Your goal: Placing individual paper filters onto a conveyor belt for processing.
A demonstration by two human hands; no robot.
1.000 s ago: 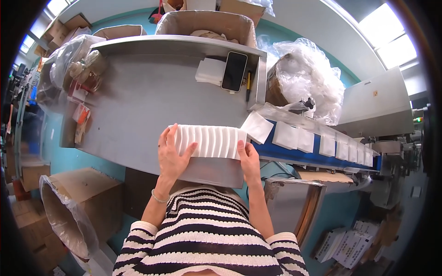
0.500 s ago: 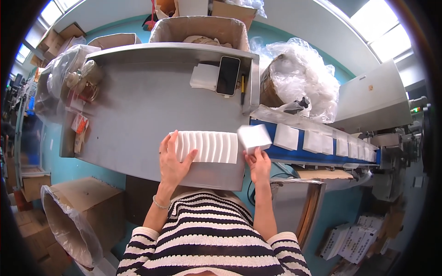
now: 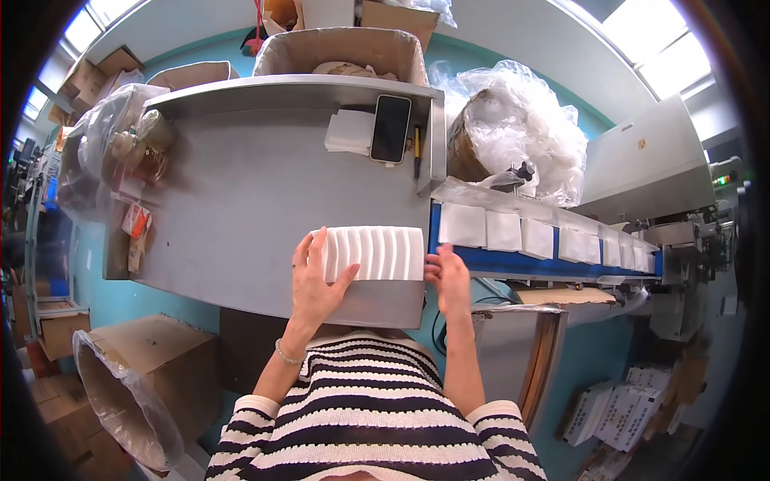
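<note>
A row of thin, soft white folded packets [image 3: 377, 253] stands on edge, pressed face to face, near the front edge of the grey metal table [image 3: 265, 184]. My left hand [image 3: 317, 280] grips the row's left end, with its fingers along the far side and its thumb on the near side. At the other end is my right hand [image 3: 451, 280], its bent fingers close to the last packet and nothing visible in them. Whether those fingertips touch it, I cannot tell. More flat white packets [image 3: 463, 225] lie in a line on the blue conveyor belt [image 3: 489, 263] to the right.
A phone [image 3: 391, 128], a white stack [image 3: 350, 131] and a yellow pen [image 3: 417, 152] lie at the table's far right. Jars [image 3: 148, 148] stand at the left edge. Cartons surround the table, including an open lined one [image 3: 152, 361] at lower left. Clear plastic [image 3: 537, 136] bulges behind the belt.
The white packet that my right hand held is now at the row's right end, and that hand has let go. Packets on the belt have moved left, closer to the table.
</note>
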